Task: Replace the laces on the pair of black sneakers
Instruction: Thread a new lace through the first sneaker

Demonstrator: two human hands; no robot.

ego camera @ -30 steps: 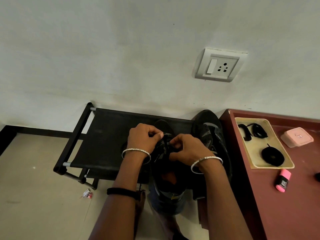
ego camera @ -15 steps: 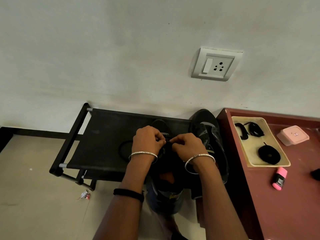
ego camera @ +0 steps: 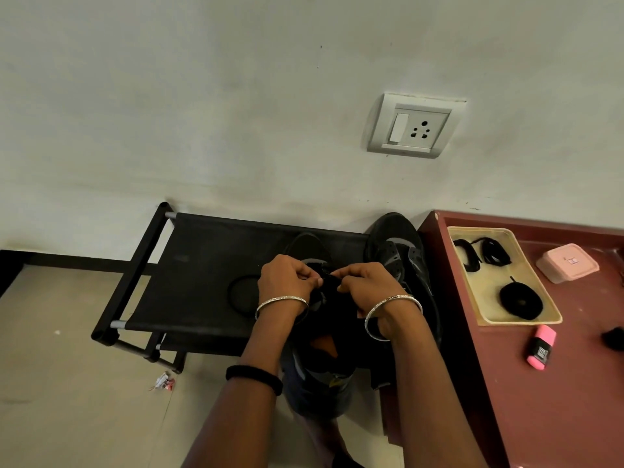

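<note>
- One tiled floor, showing to the left of and in front of the rack.
- One maroon table, at right; its left edge runs just beside the sneakers.
- One black fabric rack, back rail against the wall; bare fabric shows left of the hands.
- Two black sneakers: the near sneaker lies on the rack, heel toward us past the front edge; the far sneaker sits between it and the table, toe at the wall.
- Two hands: the left hand and the right hand, fingers curled, fingertips almost meeting over the near sneaker's lacing. Each pinches black material there; lace or tongue, we cannot tell.
- One cream tray, near the table's back left corner, holding three black lace bundles.
- One wall socket.
- One pink box, right of the tray.
- One lace loop on the rack, just left of the left wrist.
- One pink highlighter, just in front of the tray.
- Two silver bangles, one per wrist.
</note>
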